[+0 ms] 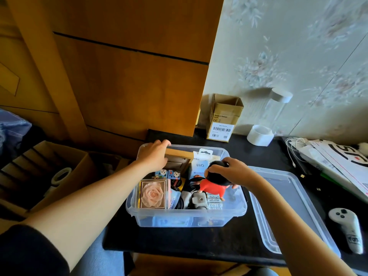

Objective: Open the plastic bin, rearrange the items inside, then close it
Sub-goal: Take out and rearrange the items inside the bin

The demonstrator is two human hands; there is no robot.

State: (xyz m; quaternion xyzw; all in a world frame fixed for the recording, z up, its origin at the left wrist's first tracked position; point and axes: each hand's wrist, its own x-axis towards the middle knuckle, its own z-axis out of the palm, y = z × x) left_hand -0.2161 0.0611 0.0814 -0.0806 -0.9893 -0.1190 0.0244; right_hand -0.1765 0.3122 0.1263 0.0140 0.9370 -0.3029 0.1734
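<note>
The clear plastic bin (pixel 187 215) stands open on a black table, packed with small items. Its clear lid (pixel 288 208) lies flat on the table to its right. My left hand (pixel 154 156) grips the top edge of a wooden frame (pixel 180 153) standing at the bin's back left. My right hand (pixel 233 171) holds the black-haired head of a red-shirted figurine (pixel 212 185) over the bin's right half. A boxed pink rose (pixel 153 194) sits at the front left. Batteries (pixel 214 200), a white package (pixel 200 166) and small panda boxes (pixel 168 174) also lie inside.
A small cardboard box (pixel 224 118) and a white-capped clear tube stand (pixel 260 134) sit at the table's back by the wall. Papers and cables (pixel 328 156) pile at the right, with a white controller (pixel 347 229) in front. An open carton (pixel 49 172) sits on the floor at left.
</note>
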